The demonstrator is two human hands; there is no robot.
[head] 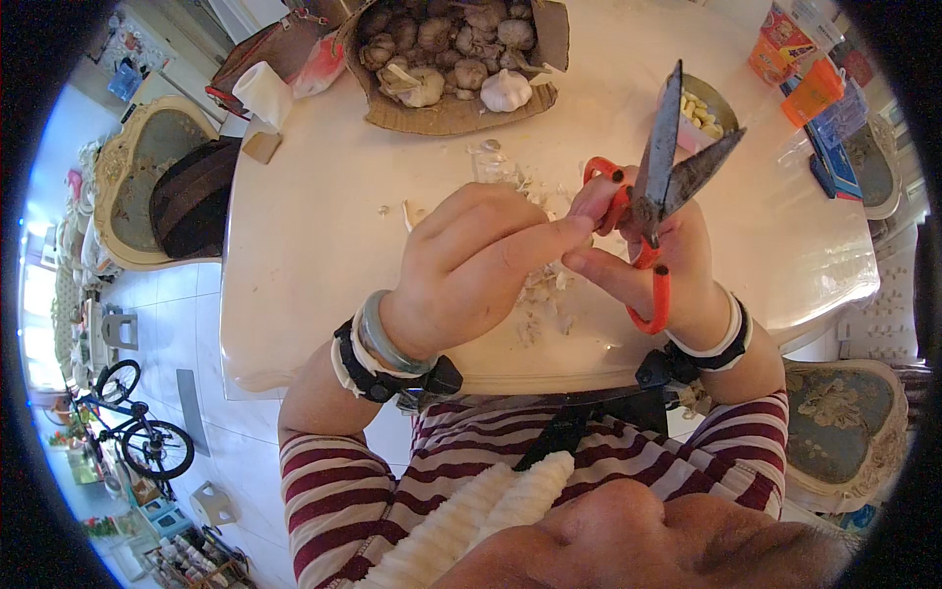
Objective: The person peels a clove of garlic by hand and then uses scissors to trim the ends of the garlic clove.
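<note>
My right hand (684,243) holds scissors (651,199) with orange handles, their blades spread and pointing away from me. Its thumb and fingertips meet those of my left hand (471,258). Pinched between both hands is a small piece, apparently a garlic clove (587,243), mostly hidden by my fingers. Below the hands, garlic skins (544,283) lie scattered on the tabletop. Behind the scissor blades stands a small bowl (725,103) with peeled garlic cloves (695,110) in it. Farther off, a torn cardboard box (456,125) contains many garlic bulbs (471,73).
The pale table (309,294) has a clear cover. A paper roll (263,96) and a brown bag (272,55) are at the far left. An orange container (813,92) and packages stand at the right. Upholstered chairs (831,427) flank the table; a bicycle (140,427) stands left.
</note>
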